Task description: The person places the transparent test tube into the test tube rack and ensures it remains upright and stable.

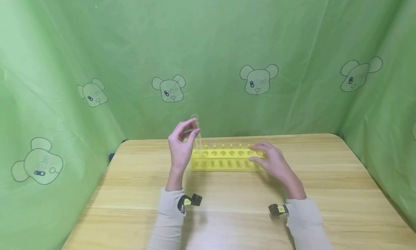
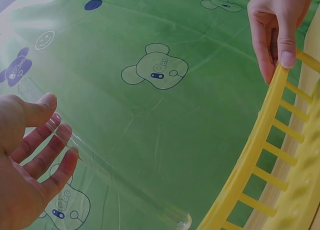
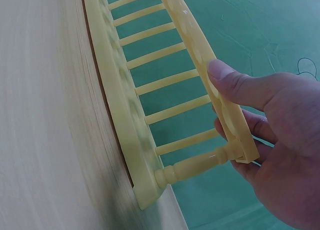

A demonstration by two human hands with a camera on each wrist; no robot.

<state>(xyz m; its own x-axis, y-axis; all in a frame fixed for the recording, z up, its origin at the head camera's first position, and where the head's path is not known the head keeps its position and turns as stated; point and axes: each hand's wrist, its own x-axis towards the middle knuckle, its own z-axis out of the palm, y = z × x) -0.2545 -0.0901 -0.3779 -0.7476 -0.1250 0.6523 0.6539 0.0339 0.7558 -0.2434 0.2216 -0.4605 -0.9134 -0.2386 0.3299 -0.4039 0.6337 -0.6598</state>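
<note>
A clear glass test tube (image 1: 199, 141) stands upright over the left end of a yellow test-tube rack (image 1: 224, 159) on the wooden table (image 1: 227, 221). My left hand (image 1: 190, 131) pinches the tube near its top between thumb and fingers. In the left wrist view the left hand (image 2: 55, 117) holds the tube (image 2: 125, 180), whose round end nears the rack (image 2: 250, 160). My right hand (image 1: 260, 152) grips the rack's right end. The right wrist view shows the right hand (image 3: 222, 102) with its thumb on the top plate of the rack (image 3: 185, 20) and fingers beneath it.
A green cloth with bear prints (image 1: 258, 78) hangs behind and on both sides of the table. The rack's holes hold nothing that I can see. Bare wood (image 3: 50, 115) lies between the rack and the table's near edge.
</note>
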